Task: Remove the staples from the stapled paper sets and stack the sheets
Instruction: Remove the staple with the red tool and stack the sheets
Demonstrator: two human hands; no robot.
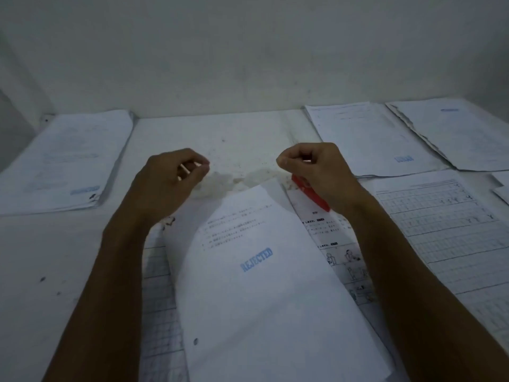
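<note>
Both hands are raised above the white table (248, 133) with fingers curled. The left hand (170, 177) is curled inward; whether something small is pinched cannot be told. The right hand (311, 166) is likewise curled, its contents unclear. Beneath, a sheet stamped REJECTED (261, 271) lies skewed over other printed sheets (333, 252). A red staple remover (311, 193) rests just under the right hand. Stacks at far left (63, 164) and far right (371, 139) suggest the task is partly done; sorting appears unfinished.
</note>
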